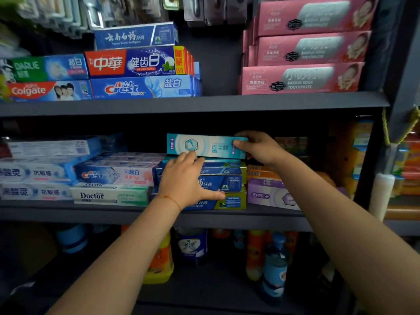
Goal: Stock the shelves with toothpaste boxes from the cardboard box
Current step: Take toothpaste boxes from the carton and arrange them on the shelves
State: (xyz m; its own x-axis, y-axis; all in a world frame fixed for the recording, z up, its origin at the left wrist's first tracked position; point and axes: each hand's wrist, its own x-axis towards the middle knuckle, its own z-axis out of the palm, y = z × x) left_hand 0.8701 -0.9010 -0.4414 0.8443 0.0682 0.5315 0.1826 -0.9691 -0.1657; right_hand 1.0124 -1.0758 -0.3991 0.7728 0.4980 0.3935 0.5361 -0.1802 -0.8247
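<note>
Two bare forearms reached from below toward the middle shelf (204,213). The left hand (186,180) lay flat with fingers spread against the stack of blue toothpaste boxes (227,178) at the shelf's front edge, its fingertips touching the lower edge of a teal toothpaste box (204,145). The right hand (256,146) pinched that teal box at its right end, thumb on the front face, fingers behind. The box sat lengthwise on top of the blue stack. A purple box (268,196) lay just right of the stack.
</note>
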